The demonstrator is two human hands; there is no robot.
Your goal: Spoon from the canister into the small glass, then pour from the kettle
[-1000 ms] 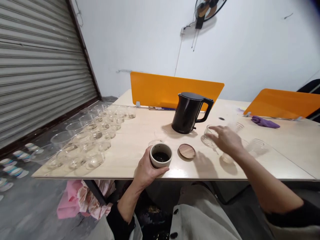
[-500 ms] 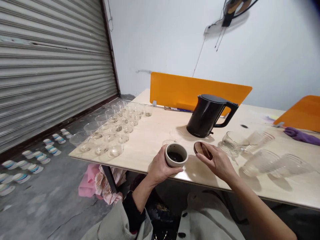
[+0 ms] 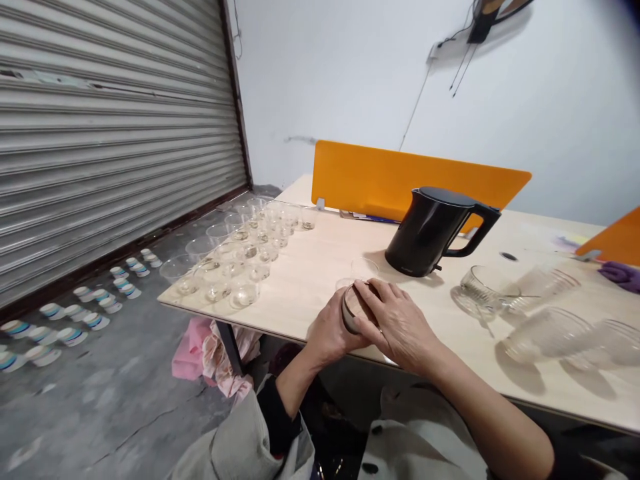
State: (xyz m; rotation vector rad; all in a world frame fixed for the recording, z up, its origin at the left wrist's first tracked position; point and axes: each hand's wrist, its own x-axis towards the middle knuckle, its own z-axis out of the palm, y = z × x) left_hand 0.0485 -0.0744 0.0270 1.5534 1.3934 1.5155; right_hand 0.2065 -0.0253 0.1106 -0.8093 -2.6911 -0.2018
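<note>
My left hand (image 3: pixel 327 330) is wrapped round a small pale cup (image 3: pixel 348 321), held over the table's front edge. My right hand (image 3: pixel 403 327) grips a brown wooden lid (image 3: pixel 356 304), which now lies over the cup's mouth. The fingers of both hands meet around it and hide most of the cup and its contents. Just behind the hands a clear cup (image 3: pixel 364 269) stands on the table. Farther back and to the right is a black electric kettle (image 3: pixel 425 233), its handle pointing right.
Many clear plastic cups (image 3: pixel 245 293) with a little liquid crowd the table's left end. On the right lie a glass vessel (image 3: pixel 483 288) and stacked plastic cups (image 3: pixel 545 333). An orange divider (image 3: pixel 370 175) stands behind. Rows of small white tubs (image 3: pixel 95 320) line the floor at left.
My right hand has moved left and brought the lid onto the cup, covering the dark contents that showed before. The view has shifted slightly, so the surroundings sit farther right.
</note>
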